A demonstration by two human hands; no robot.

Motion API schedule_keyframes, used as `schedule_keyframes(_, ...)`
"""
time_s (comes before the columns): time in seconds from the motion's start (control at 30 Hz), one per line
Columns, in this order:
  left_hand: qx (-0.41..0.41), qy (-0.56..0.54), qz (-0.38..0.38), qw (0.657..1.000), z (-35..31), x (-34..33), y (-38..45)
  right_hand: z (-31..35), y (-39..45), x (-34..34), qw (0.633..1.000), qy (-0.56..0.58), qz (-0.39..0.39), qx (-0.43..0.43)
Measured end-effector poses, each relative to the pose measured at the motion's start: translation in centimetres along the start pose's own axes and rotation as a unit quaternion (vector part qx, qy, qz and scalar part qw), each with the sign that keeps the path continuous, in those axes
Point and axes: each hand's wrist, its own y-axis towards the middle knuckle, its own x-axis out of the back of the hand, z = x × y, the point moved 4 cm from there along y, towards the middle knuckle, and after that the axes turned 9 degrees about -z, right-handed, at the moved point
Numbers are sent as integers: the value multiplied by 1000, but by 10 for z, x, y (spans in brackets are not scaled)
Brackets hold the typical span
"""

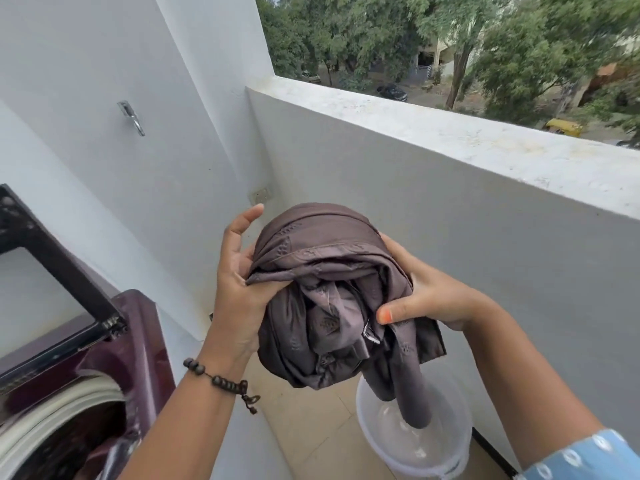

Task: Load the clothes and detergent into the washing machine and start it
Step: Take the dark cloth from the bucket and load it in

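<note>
Both hands (242,278) (426,299) grip bundled cloth (329,289) — white-walled balcony (415,202), tiled floor (311,427).

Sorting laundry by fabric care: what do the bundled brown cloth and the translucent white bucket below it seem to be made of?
The brown cloth looks like thin woven fabric with a slight sheen, possibly synthetic or a silk blend; small woven motifs show. The bucket looks like smooth translucent plastic; its floor shows through.

One head-worn view looks forward and down, close above the balcony floor (322,427).
</note>
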Motion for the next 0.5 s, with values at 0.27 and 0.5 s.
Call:
schedule_keyframes(0.27, 2, -11, -87, 996, -11, 73, -17, 1, 44, -79, 998, 59, 32, -6)
schedule_keyframes(0.5, -4, 30, -172, 985, -39, 165, -38, 8, 87, -174, 997, 61, 51, -2)
